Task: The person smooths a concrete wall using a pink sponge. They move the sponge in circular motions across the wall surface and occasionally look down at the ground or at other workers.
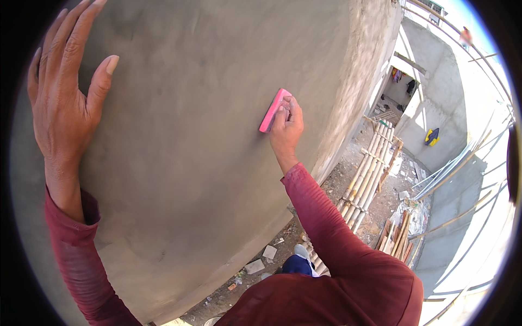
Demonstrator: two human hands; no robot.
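My right hand point(286, 130) is closed on a pink sponge point(274, 111), a narrow rectangular block, with thumb and fingers gripping its back. The sponge's long face is against the grey plastered wall point(196, 141), standing tilted with its upper end to the right. At the far left, my left hand point(65, 92) is open, fingers pointing up and thumb apart. It holds nothing and is up by the wall; whether the palm touches the surface is hidden.
Below me to the right runs a walkway of lashed bamboo poles point(370, 168), where my shoe point(302, 252) shows. Broken tiles point(254, 266) litter the ground. Wood pieces point(401, 237) lie farther right, near a grey wall point(435, 87) with a doorway point(398, 89). Another person point(465, 37) is far off.
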